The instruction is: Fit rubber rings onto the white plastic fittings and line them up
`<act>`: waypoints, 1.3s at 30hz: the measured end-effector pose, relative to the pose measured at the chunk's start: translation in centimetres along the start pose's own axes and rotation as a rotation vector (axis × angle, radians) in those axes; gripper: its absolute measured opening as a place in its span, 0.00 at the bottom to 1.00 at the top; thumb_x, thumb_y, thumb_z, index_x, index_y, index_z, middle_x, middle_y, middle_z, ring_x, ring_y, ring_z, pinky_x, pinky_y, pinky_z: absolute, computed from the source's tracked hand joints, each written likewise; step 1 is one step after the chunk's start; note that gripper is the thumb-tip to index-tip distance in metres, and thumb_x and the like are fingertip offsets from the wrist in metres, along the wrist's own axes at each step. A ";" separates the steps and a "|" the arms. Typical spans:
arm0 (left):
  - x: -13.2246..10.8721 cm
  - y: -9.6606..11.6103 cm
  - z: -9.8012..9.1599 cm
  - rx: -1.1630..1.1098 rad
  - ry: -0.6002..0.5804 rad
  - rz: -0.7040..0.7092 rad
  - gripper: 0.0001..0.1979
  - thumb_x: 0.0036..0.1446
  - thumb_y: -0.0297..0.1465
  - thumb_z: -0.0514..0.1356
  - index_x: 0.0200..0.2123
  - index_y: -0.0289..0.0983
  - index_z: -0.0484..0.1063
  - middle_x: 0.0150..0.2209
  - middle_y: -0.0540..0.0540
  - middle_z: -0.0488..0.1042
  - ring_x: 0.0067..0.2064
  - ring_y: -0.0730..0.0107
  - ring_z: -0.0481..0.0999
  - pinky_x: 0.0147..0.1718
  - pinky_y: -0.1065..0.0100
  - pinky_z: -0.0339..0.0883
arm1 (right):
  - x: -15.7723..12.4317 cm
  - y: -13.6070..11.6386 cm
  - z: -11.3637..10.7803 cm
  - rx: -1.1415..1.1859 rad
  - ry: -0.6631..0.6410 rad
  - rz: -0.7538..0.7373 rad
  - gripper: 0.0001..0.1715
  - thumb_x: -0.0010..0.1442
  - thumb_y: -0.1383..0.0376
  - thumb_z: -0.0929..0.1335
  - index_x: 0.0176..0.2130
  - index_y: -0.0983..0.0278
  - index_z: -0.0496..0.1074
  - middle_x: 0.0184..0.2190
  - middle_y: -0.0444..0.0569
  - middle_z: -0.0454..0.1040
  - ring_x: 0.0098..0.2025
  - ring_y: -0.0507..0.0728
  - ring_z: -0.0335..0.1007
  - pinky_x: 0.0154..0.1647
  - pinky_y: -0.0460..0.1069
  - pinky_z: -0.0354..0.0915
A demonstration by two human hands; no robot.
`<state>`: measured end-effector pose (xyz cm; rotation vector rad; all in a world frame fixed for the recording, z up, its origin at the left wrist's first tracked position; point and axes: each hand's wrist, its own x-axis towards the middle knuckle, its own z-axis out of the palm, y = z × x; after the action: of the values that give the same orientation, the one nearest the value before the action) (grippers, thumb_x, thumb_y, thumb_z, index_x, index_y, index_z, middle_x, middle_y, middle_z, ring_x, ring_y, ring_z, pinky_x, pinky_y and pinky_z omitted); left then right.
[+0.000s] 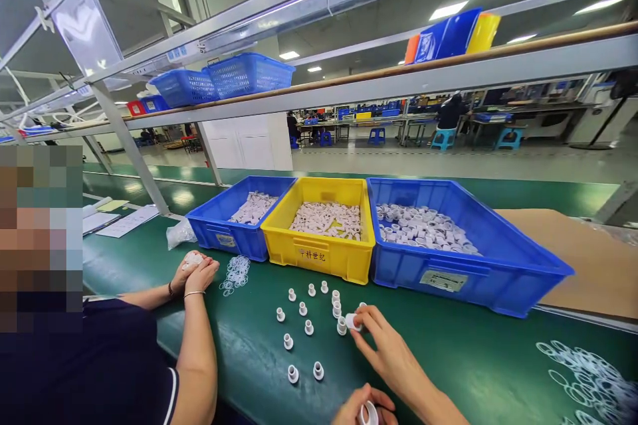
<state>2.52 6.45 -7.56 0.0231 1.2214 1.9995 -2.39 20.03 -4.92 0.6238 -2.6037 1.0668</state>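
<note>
My right hand (390,345) reaches over the green table, thumb and fingers pinched on a white plastic collar (351,322). That collar is close beside a white flanged fitting (341,326) standing in a short row. Another white piece shows partly behind my fingers. At the bottom edge my left hand (350,410) curls around a white plastic ring (369,414), its wide opening facing up; part of this hand is cut off by the frame. Several small white flanged fittings (309,327) stand upright, spread over the table left of my hands.
Behind stand a blue bin (229,239), a yellow bin (319,252) and a larger blue bin (443,275), all holding white parts. Thin clear rings (593,372) lie at right, more rings (235,275) at left. A co-worker's hands (197,272) hold white pieces. A shelf (349,89) crosses above.
</note>
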 end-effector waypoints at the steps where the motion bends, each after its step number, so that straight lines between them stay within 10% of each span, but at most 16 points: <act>1: 0.0 -0.1 -0.1 0.005 0.000 -0.005 0.21 0.40 0.58 0.63 0.31 0.50 0.74 0.24 0.44 0.65 0.18 0.69 0.57 0.20 0.69 0.45 | 0.4 -0.1 0.4 -0.041 -0.003 -0.029 0.05 0.70 0.65 0.59 0.42 0.58 0.62 0.47 0.50 0.66 0.42 0.55 0.70 0.44 0.51 0.69; 9: 0.0 0.0 0.7 0.045 0.011 -0.010 0.19 0.43 0.56 0.62 0.31 0.50 0.72 0.24 0.45 0.63 0.17 0.72 0.55 0.21 0.69 0.44 | 0.6 0.9 2.1 -0.408 -0.041 -0.168 0.06 0.68 0.67 0.60 0.41 0.61 0.65 0.44 0.53 0.69 0.39 0.60 0.73 0.39 0.54 0.73; 21: -3.6 5.1 4.0 0.112 0.036 0.120 0.13 0.47 0.51 0.65 0.31 0.52 0.75 0.19 0.47 0.66 0.18 0.60 0.68 0.15 0.70 0.49 | -1.0 5.1 -2.8 -0.472 0.004 -0.021 0.14 0.71 0.66 0.54 0.37 0.60 0.63 0.36 0.48 0.69 0.32 0.56 0.72 0.29 0.49 0.68; 31: -14.7 24.8 -8.3 0.095 0.192 0.462 0.11 0.64 0.40 0.54 0.34 0.44 0.74 0.28 0.52 0.75 0.35 0.71 0.77 0.26 0.74 0.69 | -0.3 3.0 -3.9 -0.417 0.024 -0.006 0.07 0.69 0.67 0.58 0.41 0.58 0.64 0.39 0.47 0.70 0.36 0.57 0.71 0.32 0.50 0.65; 35: -16.0 27.3 -10.3 0.097 0.224 0.467 0.06 0.62 0.38 0.58 0.36 0.45 0.74 0.27 0.54 0.75 0.37 0.71 0.79 0.27 0.74 0.70 | -2.2 -0.3 -3.9 -0.255 -0.100 0.034 0.06 0.66 0.68 0.62 0.39 0.57 0.67 0.38 0.44 0.71 0.38 0.55 0.72 0.35 0.48 0.65; 39: -14.6 25.1 -8.5 0.105 0.226 0.389 0.13 0.62 0.46 0.57 0.47 0.51 0.71 0.30 0.53 0.76 0.39 0.62 0.80 0.24 0.70 0.70 | -4.2 -2.7 -2.5 -0.157 -0.336 0.066 0.06 0.61 0.69 0.67 0.34 0.58 0.69 0.35 0.43 0.73 0.37 0.55 0.72 0.34 0.45 0.64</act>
<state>-5.74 -14.90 12.25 0.0948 1.5619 2.3156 2.74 21.23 -3.16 0.7389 -2.9786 0.8233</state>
